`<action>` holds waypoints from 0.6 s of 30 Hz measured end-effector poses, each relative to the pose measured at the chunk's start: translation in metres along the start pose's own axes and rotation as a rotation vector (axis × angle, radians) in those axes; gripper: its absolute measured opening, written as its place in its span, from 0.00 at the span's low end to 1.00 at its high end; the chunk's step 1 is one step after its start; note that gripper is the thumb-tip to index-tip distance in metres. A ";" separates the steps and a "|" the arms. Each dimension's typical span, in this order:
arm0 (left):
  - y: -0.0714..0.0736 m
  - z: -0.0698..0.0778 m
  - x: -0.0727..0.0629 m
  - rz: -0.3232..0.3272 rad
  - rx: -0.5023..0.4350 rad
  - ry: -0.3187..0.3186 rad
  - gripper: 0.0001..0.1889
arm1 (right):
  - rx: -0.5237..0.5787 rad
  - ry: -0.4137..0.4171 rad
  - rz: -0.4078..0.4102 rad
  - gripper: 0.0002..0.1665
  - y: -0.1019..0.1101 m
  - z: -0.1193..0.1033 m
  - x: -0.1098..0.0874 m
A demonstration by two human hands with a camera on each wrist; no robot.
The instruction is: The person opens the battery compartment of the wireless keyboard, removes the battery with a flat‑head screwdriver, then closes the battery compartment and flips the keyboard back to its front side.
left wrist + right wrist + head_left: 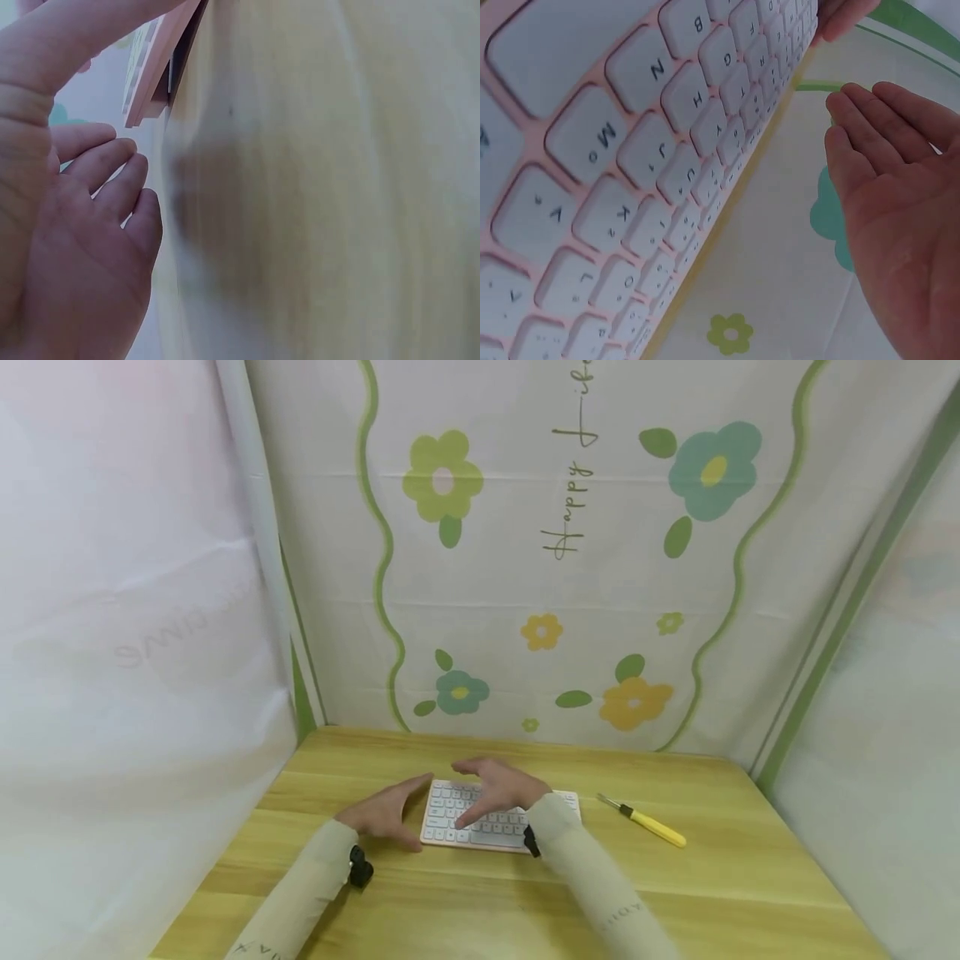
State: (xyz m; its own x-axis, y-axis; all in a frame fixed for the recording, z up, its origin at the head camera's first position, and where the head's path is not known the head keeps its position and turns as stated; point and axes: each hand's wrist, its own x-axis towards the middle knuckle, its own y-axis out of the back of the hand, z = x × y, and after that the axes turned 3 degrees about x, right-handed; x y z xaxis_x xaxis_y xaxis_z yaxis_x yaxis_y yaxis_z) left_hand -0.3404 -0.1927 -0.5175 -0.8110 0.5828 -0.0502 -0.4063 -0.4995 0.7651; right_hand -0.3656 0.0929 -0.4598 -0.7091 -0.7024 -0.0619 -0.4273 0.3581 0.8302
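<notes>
A small keyboard (495, 840) with white keys and a pink frame lies on the wooden table. At its left end is my left hand (386, 814), thumb and fingers spread apart, the thumb near the front left corner. In the left wrist view, the pink edge of the keyboard (154, 71) shows just beyond the fingers, and the thumb passes in front of it. My right hand (498, 789) is over the keyboard's middle with thumb and fingers spread, hiding some keys. In the right wrist view, its fingers (885, 131) extend beyond the keyboard's far edge, grasping nothing.
To the right of the keyboard lies a slim tool with a yellow handle (658, 829), a black collar and a metal shaft. A white flower-printed curtain (480, 577) stands behind the wooden table (420, 910), and white cloth walls rise on both sides.
</notes>
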 end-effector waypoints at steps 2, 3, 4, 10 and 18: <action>0.000 0.000 0.002 0.002 -0.006 -0.009 0.68 | -0.011 0.004 -0.005 0.70 -0.002 -0.001 0.002; 0.000 0.000 0.003 0.001 -0.009 -0.009 0.68 | -0.010 0.003 -0.006 0.71 -0.003 -0.002 0.002; 0.000 0.001 0.003 -0.004 -0.012 -0.006 0.68 | -0.010 0.000 -0.008 0.71 -0.004 -0.003 0.002; 0.000 0.001 0.006 0.003 -0.044 -0.013 0.67 | -0.007 -0.019 0.000 0.72 -0.008 -0.006 0.005; -0.001 -0.002 0.008 0.051 -0.052 -0.061 0.67 | -0.008 -0.001 0.002 0.72 -0.007 -0.008 0.006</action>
State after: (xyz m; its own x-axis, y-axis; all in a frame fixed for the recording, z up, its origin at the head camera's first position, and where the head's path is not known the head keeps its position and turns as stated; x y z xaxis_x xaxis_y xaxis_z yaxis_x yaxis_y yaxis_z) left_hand -0.3474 -0.1889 -0.5201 -0.8046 0.5932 0.0288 -0.3876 -0.5612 0.7313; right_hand -0.3626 0.0811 -0.4610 -0.7107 -0.7009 -0.0608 -0.4211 0.3545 0.8349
